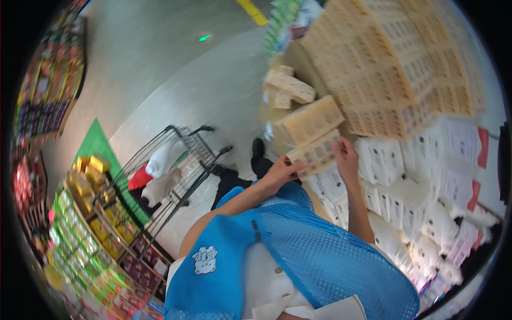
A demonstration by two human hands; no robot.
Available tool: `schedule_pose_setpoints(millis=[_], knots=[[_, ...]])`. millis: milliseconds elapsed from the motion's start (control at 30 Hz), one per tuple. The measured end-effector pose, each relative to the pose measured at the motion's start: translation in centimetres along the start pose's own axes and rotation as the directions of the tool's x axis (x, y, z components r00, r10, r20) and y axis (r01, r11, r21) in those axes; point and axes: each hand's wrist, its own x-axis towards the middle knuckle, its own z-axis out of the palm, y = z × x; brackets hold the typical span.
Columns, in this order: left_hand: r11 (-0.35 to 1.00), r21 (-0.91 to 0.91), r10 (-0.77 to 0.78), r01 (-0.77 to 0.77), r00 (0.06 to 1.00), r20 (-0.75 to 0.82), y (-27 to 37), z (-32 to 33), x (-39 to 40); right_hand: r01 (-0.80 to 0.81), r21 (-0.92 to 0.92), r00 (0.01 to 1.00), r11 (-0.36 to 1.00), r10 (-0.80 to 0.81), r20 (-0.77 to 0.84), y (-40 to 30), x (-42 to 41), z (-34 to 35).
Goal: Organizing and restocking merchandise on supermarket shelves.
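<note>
Both my hands are on a beige paper-goods pack, a flat block printed with a repeated dark pattern. My left hand grips its near left end. At its right end are the fingers of my right hand. Just beyond it lies another beige pack, close against the held one. Smaller beige packs lie loosely crossed on a tan cardboard surface. A tall stack of like beige packs rises to the right. White tissue rolls in plastic wrap sit beside my right wrist.
Behind my left arm stands a wire shopping cart holding a white bottle, a beige bottle and a red item. Stocked shelving is at lower left, on a green mat. Printed signs stand among the rolls.
</note>
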Motion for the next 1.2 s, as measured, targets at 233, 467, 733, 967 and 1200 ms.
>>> schedule_pose_setpoints(millis=[233,467,733,967,1200], knots=[[0.996,-0.055,0.076,-0.074,0.996,0.036,-1.1,-0.2,0.6,0.003,0.035,0.996,0.999,-0.006,0.089,-0.3,-1.9,0.0],[0.977,0.095,0.197,-0.192,0.98,-0.041,-1.5,-2.2,-2.4,-0.071,0.107,0.996,0.992,0.065,0.056,-2.7,-5.0,2.9],[0.937,0.233,0.296,-0.261,0.946,-0.132,-0.1,-9.0,-9.8,-0.128,0.284,0.985,0.95,0.088,0.148,-7.2,-9.6,9.8],[0.92,0.257,0.372,-0.295,0.864,-0.34,0.2,-16.6,-18.0,-0.109,0.349,0.941,0.931,-0.016,0.337,-11.8,-12.0,19.3],[0.918,0.08,0.355,-0.389,0.716,-0.6,-2.4,-26.8,-23.0,-0.305,0.339,0.793,0.89,0.041,0.607,-14.2,-12.9,32.4]])
